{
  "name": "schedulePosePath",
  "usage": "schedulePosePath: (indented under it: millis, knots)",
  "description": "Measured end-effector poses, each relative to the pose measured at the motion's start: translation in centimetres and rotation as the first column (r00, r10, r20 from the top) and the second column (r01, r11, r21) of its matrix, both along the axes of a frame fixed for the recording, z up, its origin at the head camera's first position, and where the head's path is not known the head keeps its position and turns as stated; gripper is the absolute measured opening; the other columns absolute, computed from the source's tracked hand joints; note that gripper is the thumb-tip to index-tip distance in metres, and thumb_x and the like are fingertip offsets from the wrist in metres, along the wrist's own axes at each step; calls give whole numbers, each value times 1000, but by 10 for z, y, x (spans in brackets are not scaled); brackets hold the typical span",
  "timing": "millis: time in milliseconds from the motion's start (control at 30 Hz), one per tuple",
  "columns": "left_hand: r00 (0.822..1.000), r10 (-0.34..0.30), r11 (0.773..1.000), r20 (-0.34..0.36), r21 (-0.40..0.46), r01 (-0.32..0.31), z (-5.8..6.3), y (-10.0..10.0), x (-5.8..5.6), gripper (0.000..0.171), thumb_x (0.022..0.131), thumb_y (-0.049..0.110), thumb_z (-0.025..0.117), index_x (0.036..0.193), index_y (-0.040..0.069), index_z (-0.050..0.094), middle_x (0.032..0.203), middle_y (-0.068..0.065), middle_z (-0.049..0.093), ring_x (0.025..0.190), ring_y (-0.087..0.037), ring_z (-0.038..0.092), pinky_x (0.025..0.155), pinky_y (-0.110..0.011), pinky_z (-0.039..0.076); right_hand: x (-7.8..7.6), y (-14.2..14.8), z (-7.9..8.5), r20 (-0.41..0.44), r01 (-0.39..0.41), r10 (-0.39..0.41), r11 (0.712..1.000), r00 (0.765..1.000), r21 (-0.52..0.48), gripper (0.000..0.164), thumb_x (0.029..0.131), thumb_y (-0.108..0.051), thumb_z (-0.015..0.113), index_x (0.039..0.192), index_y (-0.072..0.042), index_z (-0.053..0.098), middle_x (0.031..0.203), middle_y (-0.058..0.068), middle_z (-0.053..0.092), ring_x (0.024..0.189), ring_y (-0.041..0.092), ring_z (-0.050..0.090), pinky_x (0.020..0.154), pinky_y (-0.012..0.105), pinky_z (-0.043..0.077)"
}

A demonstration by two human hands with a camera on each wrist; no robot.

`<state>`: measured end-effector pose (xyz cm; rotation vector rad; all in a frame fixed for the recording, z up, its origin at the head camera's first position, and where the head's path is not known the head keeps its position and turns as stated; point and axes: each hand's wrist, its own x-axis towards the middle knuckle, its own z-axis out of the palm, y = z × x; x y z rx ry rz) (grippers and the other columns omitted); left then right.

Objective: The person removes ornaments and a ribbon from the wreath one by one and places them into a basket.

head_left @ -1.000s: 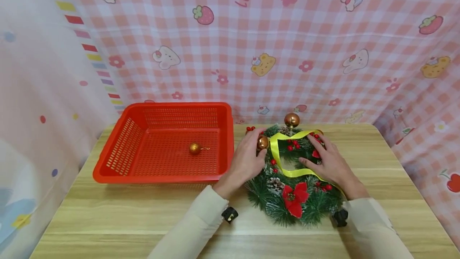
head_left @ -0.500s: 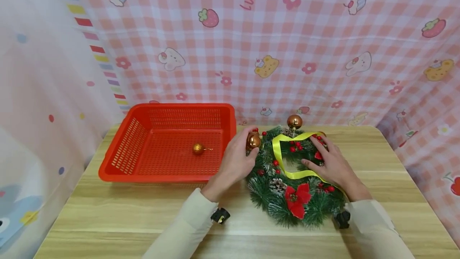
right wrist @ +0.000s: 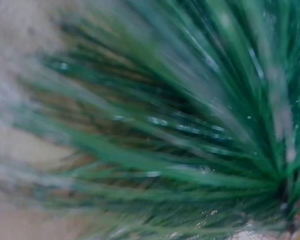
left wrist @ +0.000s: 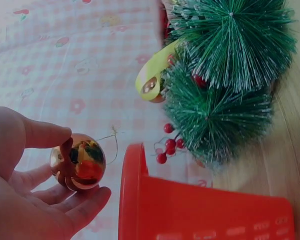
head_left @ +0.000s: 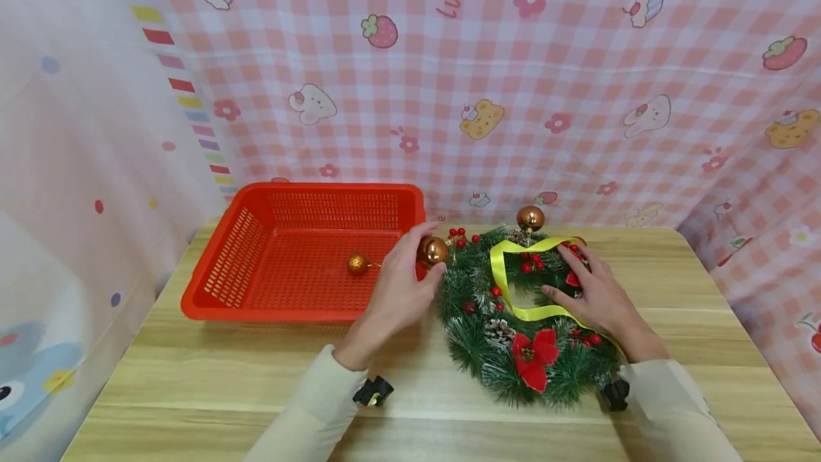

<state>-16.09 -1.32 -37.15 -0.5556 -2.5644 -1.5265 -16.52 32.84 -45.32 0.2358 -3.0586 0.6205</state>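
Note:
My left hand [head_left: 396, 287] pinches a shiny copper Christmas bauble [head_left: 432, 251] between thumb and fingers, beside the right rim of the red basket. In the left wrist view the bauble [left wrist: 79, 164] trails a loose thin gold string. A green Christmas wreath [head_left: 477, 344] lies on the table, with red berries, pine cones and a red poinsettia [head_left: 534, 358]. Across its middle loops a yellow ribbon [head_left: 500, 273]. My right hand [head_left: 599, 298] rests on the wreath's right side, fingers spread over ribbon and needles. Only blurred green needles [right wrist: 190, 130] fill the right wrist view.
The red plastic basket [head_left: 256, 316] stands left of the wreath, with a small gold glitter bauble [head_left: 357, 264] inside. Another copper bauble [head_left: 530, 219] sits at the wreath's far edge. A pink checked cloth [head_left: 398, 113] hangs behind the wooden table [head_left: 212, 376].
My left hand has drawn the copper bauble leftward, off the wreath's left edge towards the basket. The right hand stays on the wreath. The head view has shifted slightly.

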Motion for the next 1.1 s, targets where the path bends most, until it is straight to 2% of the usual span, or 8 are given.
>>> schedulePosePath:
  millis: [333,567,833,1100]
  knots:
    - [998,46,999,-31,12,-46,3,-19,1,56,91,3,67,142,13,47,132,-9,57,111,-21,61,94,-36,52,-1,0,1,7,-9,9,1000,1000,-3,86,94,-57,57,160,-16,19,161,26,10,139,58,18,95,79,29]
    - [997,73,997,-39,2,-73,2,-33,1,56,91,2,67,142,11,47,130,-8,58,112,-21,61,96,-35,51,0,0,2,10,-12,12,1000,1000,-7,86,94,-56,57,159,-15,19,162,26,9,139,59,18,96,79,28]
    - [997,74,997,-20,16,-74,1,-44,-1,55,92,2,66,143,12,46,132,-11,57,114,-21,60,96,-36,51,0,0,3,10,-10,10,1000,1000,4,86,94,-57,57,159,-15,19,161,27,9,138,60,18,96,79,27]
    - [996,90,996,-9,8,-90,0,-52,-4,55,92,3,66,142,13,46,129,-8,58,111,-21,60,93,-35,53,0,-1,2,7,-12,12,1000,1000,-5,86,94,-55,58,159,-14,20,161,27,10,138,60,18,96,79,27]
